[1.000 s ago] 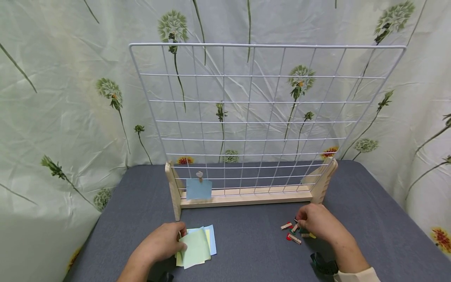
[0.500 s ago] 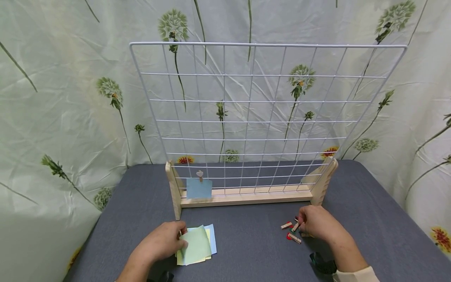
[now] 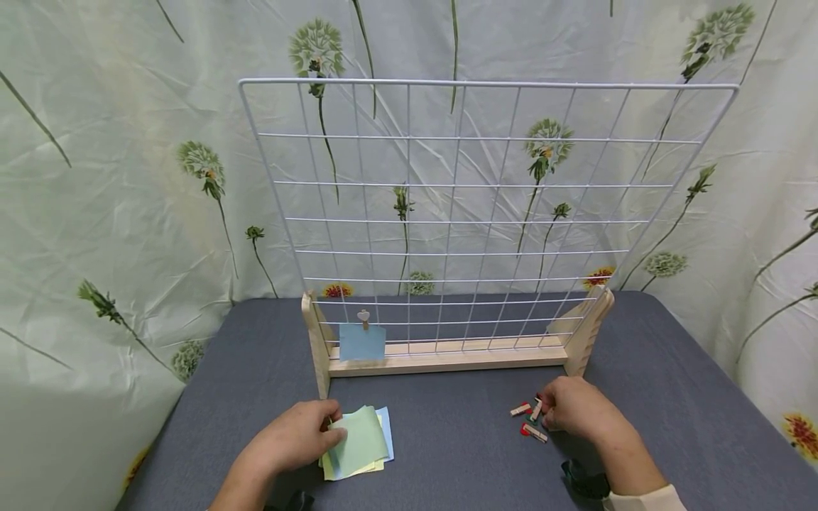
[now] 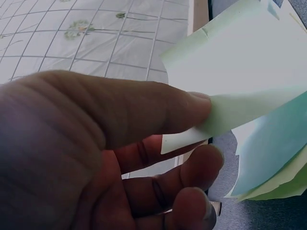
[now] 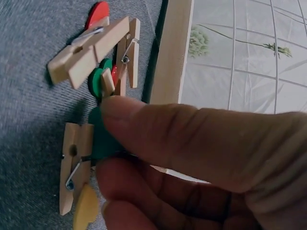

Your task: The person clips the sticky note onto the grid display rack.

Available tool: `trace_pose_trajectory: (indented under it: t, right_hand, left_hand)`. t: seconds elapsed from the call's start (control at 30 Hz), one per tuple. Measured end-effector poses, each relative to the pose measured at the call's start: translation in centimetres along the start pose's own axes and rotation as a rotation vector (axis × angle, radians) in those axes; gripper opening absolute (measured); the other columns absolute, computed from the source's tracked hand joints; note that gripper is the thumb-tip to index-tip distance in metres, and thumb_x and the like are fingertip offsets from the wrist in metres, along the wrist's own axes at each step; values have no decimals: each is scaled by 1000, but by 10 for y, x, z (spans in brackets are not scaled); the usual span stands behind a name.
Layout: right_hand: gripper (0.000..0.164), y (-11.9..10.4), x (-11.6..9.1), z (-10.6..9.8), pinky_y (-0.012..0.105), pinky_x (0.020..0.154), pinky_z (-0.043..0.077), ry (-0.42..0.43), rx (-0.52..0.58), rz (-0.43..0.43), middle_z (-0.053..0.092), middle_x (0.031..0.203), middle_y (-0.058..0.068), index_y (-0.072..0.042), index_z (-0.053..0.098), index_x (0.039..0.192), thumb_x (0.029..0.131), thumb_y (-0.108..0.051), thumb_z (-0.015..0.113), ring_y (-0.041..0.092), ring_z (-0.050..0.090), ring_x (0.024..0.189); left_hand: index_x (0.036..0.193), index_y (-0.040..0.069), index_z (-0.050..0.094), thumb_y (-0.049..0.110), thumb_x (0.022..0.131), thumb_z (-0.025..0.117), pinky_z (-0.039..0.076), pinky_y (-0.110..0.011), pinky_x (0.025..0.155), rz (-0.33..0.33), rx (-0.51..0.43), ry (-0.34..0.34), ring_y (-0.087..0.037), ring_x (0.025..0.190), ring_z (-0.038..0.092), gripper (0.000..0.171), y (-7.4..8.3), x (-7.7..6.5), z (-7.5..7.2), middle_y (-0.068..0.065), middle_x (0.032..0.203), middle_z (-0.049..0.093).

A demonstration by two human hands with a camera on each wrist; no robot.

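Observation:
My left hand [image 3: 300,436] pinches the left edge of a pale green paper sheet [image 3: 366,438], thumb on top. In the left wrist view that sheet is bent up off the blue and yellow sheets [image 4: 273,143] beneath. My right hand [image 3: 578,404] is down at a small pile of wooden clothespins [image 3: 534,431]. The right wrist view has its thumb and index finger pinching a clothespin by a dark green part [image 5: 103,136]; the rest is hidden. Beside the fingers lie a clothespin with a yellow piece [image 5: 76,165] and others with red and green pieces [image 5: 91,50].
A white wire grid [image 3: 450,184] stands in a wooden base [image 3: 447,362] behind the hands. A blue paper [image 3: 362,343] hangs low on its left, held by a clothespin with a pale heart [image 3: 364,318]. Grey cloth [image 3: 447,440] covers the table; a flowered curtain [image 3: 128,234] hangs behind.
The green sheet has shifted slightly right and up with my left thumb over its edge. My right hand has moved a little down over the pile, covering the yellow-topped clothespin in the head view.

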State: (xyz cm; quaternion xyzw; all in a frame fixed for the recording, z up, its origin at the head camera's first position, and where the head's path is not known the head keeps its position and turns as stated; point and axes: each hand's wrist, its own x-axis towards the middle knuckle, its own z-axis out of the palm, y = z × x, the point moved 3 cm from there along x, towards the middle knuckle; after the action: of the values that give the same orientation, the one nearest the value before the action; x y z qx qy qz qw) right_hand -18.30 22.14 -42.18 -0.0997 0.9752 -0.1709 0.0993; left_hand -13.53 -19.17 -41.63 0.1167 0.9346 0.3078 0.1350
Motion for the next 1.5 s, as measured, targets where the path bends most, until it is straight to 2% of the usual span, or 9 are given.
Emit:
trace_pose_trajectory:
  t: [0.13, 0.3, 0.53, 0.73, 0.93, 1.0, 1.13, 1.23, 1.5]
  right_hand:
    - [24, -1, 0, -2, 28, 53, 35, 20, -21, 2, 52, 61, -5, -15, 62, 66, 79, -11, 81, 12, 46, 57]
    - [19, -4, 0, -5, 27, 53, 37, 50, -15, -12, 53, 63, -5, -13, 62, 71, 83, -11, 77, 11, 47, 58]
    - [8, -8, 3, -8, 34, 62, 48, 51, -32, -47, 68, 77, -1, -8, 73, 87, 93, -10, 68, 11, 55, 66]
    - [7, -9, 2, -9, 38, 66, 51, 77, -44, -61, 73, 83, 1, -10, 76, 92, 93, -10, 69, 11, 58, 70]
    - [6, -10, 1, -7, 31, 57, 45, 76, 1, -55, 66, 74, -3, -13, 70, 90, 94, -9, 68, 10, 53, 63]
    - [5, -10, 0, -6, 29, 55, 43, 77, 16, -66, 66, 73, -4, -13, 69, 94, 94, -8, 68, 9, 52, 61]
    - [12, -10, 0, -5, 27, 53, 38, 78, 31, -100, 63, 72, -6, -10, 72, 104, 95, -7, 64, 7, 48, 57]
    - [14, -11, -1, -5, 26, 52, 35, 69, 52, -92, 58, 69, -7, -12, 73, 100, 96, -7, 61, 8, 45, 55]
    - [3, -12, -2, -5, 28, 53, 42, 56, 86, -65, 67, 73, -6, -11, 63, 97, 96, -9, 65, 9, 52, 58]
  left_hand:
    - [84, 14, 58, 17, 94, 71, 32, -29, 56, -34, -32, -30, -15, 64, 44, 17, 0, 1, -1, 2, 71, 48]
    - [84, 13, 57, 17, 94, 71, 33, -30, 57, -69, -43, -40, -17, 66, 46, 18, 1, 2, 0, 0, 73, 50]
    - [85, 14, 57, 19, 92, 73, 35, -30, 57, -44, -38, -26, -17, 68, 48, 18, 1, 3, -1, 1, 76, 53]
    - [89, 14, 60, 21, 94, 72, 38, -32, 60, -45, -66, -40, -18, 71, 50, 15, 3, 4, -2, 1, 83, 58]
    - [93, 15, 61, 22, 94, 72, 39, -32, 61, -41, -70, -17, -16, 70, 50, 13, 6, 5, -3, 2, 86, 61]
    - [92, 15, 61, 23, 94, 72, 39, -31, 60, -36, -71, -9, -15, 67, 49, 14, 6, 5, -3, 2, 86, 61]
    - [92, 16, 60, 24, 94, 72, 37, -29, 57, -13, -77, 4, -13, 61, 45, 15, 6, 5, -2, 3, 83, 60]
    - [92, 16, 59, 25, 95, 72, 36, -28, 56, 8, -89, 6, -10, 59, 42, 15, 6, 4, -2, 4, 82, 59]
    - [94, 16, 60, 28, 96, 70, 36, -28, 57, 34, -118, -2, -10, 61, 42, 16, 5, 3, -4, 3, 84, 58]
